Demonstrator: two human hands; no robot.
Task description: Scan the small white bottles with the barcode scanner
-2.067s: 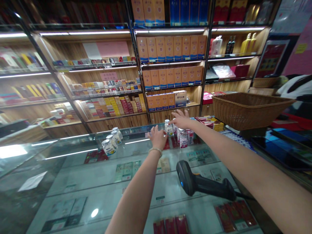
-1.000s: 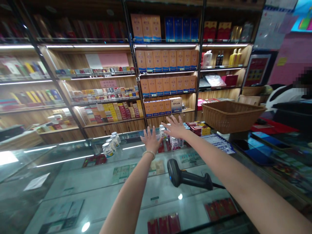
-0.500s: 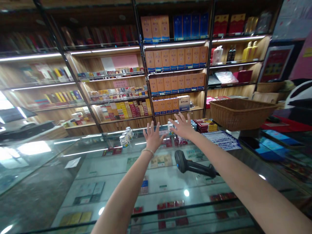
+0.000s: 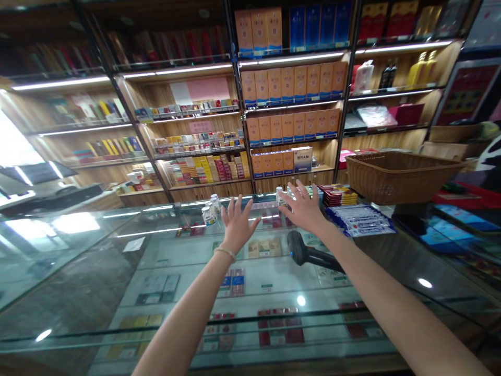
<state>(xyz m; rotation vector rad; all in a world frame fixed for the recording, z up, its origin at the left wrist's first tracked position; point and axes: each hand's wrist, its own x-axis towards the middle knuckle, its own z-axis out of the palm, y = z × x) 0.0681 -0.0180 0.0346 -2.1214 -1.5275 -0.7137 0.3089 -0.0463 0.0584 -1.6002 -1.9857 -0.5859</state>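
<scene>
My left hand [image 4: 238,225] is stretched over the glass counter [image 4: 188,282] with its fingers spread, holding nothing. Just left of it stand small white bottles [image 4: 211,210] with coloured labels. My right hand [image 4: 302,210] is also open, fingers apart, in front of more white bottles [image 4: 279,195] that it partly hides. Below the right hand a black barcode scanner [image 4: 297,248] lies on the glass, its handle partly behind my forearm. Right of that hand are red and yellow packs [image 4: 337,195] in a stack and a spread of blue-and-white sachets [image 4: 364,219].
A brown wicker basket [image 4: 399,180] sits at the counter's right side, beside blue flat packs [image 4: 454,224]. Under the glass lie rows of cigarette packs [image 4: 279,326]. Tall shelves [image 4: 293,104] with orange and blue boxes rise behind the counter.
My left hand has moved slightly left, closer to the white bottles, and now hides some of them. The right hand stays open over nearly the same spot. The view has tilted down a little.
</scene>
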